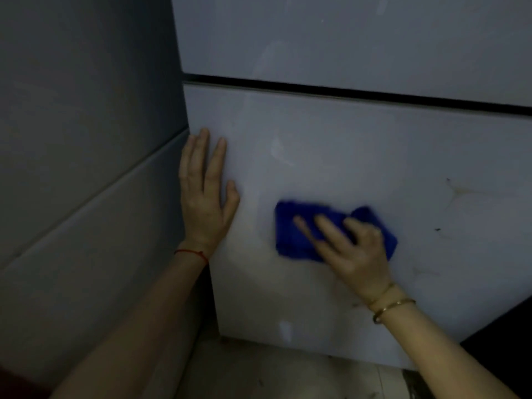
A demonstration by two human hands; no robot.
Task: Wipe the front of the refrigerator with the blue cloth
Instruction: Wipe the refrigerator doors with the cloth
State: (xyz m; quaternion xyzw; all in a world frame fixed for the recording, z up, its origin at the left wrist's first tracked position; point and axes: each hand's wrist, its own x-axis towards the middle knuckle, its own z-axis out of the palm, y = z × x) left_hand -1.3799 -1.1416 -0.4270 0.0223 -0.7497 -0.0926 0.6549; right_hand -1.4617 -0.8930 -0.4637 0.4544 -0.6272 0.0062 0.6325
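Observation:
The refrigerator front (359, 145) is a pale grey-white panel split by a dark horizontal gap; I see its lower door and part of the upper one. A folded blue cloth (290, 234) lies flat against the lower door, blurred by motion. My right hand (351, 249) presses on the cloth with fingers spread over it. My left hand (205, 194) rests flat on the lower door's left edge, fingers apart and pointing up, holding nothing. Faint smears and small dark specks mark the door to the right of the cloth.
A grey tiled wall (86, 139) stands directly left of the refrigerator. Dirty floor tiles (288, 372) run below the door's bottom edge. A dark surface (506, 335) shows at the lower right.

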